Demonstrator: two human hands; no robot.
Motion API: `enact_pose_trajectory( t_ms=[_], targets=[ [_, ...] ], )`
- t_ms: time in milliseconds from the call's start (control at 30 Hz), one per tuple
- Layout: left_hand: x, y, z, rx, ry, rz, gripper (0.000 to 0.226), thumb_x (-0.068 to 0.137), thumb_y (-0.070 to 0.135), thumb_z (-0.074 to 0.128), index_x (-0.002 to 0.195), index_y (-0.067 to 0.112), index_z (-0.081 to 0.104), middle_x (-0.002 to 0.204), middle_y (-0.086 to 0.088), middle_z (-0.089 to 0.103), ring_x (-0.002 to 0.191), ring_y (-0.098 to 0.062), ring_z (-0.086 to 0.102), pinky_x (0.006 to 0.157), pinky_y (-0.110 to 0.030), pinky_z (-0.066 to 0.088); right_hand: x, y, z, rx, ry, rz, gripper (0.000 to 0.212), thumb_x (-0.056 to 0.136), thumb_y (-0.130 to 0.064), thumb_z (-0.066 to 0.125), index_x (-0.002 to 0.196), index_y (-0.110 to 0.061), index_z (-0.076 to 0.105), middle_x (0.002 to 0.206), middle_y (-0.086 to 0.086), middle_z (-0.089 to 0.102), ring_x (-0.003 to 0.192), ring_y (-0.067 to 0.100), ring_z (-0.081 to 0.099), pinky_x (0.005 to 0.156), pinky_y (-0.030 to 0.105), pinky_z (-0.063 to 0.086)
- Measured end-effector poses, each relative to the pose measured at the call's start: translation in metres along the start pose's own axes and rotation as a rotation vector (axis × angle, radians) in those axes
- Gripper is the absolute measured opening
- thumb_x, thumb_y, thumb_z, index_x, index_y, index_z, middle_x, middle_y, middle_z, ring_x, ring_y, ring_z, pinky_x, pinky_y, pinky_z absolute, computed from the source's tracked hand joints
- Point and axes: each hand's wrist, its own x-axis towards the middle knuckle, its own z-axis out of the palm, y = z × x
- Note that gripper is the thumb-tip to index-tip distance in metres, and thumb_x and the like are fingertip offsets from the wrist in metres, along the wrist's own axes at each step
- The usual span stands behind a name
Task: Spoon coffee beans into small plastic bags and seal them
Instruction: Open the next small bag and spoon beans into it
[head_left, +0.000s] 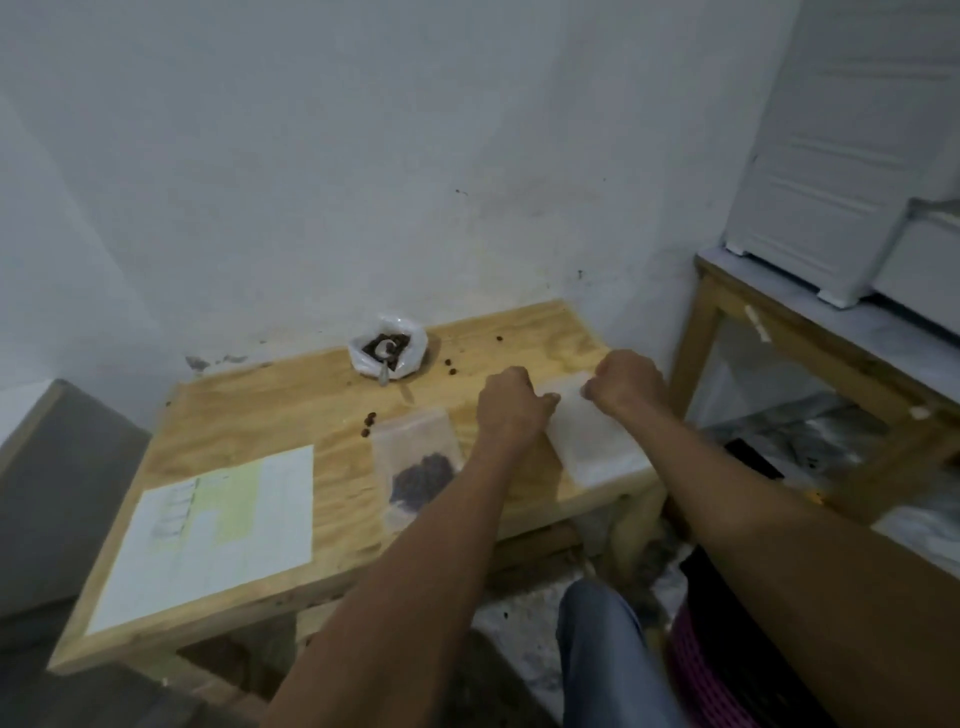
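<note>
An empty small plastic bag (595, 441) lies on the right part of the wooden table (249, 415). My left hand (511, 402) pinches its top left edge and my right hand (626, 384) pinches its top right edge. A second small bag holding coffee beans (421, 467) lies flat just left of my left forearm. At the back of the table stands an open white bag of coffee beans (389, 351) with a spoon (383, 364) resting in it.
A printed sheet of paper (218, 525) lies at the table's front left. Loose beans (368, 423) are scattered near the bags and towards the back right. A wooden shelf unit (810, 374) with a white appliance stands to the right.
</note>
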Motion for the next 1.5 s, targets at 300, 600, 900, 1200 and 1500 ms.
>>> enact_pose_trajectory(
  t_ms=[300,600,900,1200,1500],
  targets=[
    [-0.011,0.018,0.022,0.034,0.107,-0.066,0.02,0.087,0.016,0.071,0.097,0.008,0.056,0.092,-0.007,0.057,0.08,-0.025,0.056,0.054,-0.03,0.035,0.002,0.018,0.016,-0.01,0.019,0.025,0.042,0.088,-0.036,0.072,0.124,-0.014,0.066,0.13,0.009,0.063,0.119,0.034,0.058,0.092,0.039,0.051],
    [-0.008,0.014,0.018,-0.131,0.167,-0.104,0.031,0.087,0.001,0.069,0.107,0.009,0.047,0.08,0.001,0.046,0.065,-0.012,0.047,0.047,-0.026,0.032,0.007,0.014,0.007,0.198,-0.003,0.148,0.033,0.084,-0.028,0.08,0.107,-0.006,0.072,0.105,0.008,0.07,0.102,0.034,0.067,0.072,0.032,0.049],
    [-0.001,0.003,0.014,-0.337,0.182,-0.254,0.033,0.086,0.002,0.073,0.116,0.008,0.06,0.107,-0.01,0.064,0.085,-0.022,0.06,0.065,-0.033,0.047,0.011,0.012,-0.003,0.275,-0.003,0.198,0.037,0.082,-0.023,0.085,0.1,0.006,0.07,0.107,0.019,0.072,0.1,0.034,0.07,0.066,0.028,0.046],
    [0.001,0.0,0.013,-0.33,0.194,-0.218,0.018,0.084,0.0,0.073,0.097,0.01,0.066,0.091,-0.005,0.064,0.077,-0.023,0.064,0.065,-0.032,0.052,0.008,0.008,-0.004,0.263,0.016,0.167,0.028,0.082,-0.029,0.078,0.066,-0.011,0.063,0.071,0.006,0.061,0.057,0.022,0.051,0.061,0.03,0.045],
    [0.004,0.014,-0.016,-0.943,0.232,-0.277,0.012,0.095,0.016,0.07,0.089,0.018,0.06,0.09,-0.007,0.071,0.068,-0.017,0.064,0.06,-0.03,0.05,-0.012,-0.023,-0.045,0.595,0.017,0.007,0.015,0.069,-0.026,0.067,0.065,-0.012,0.064,0.066,0.006,0.065,0.058,0.024,0.06,0.056,0.032,0.045]
  ],
)
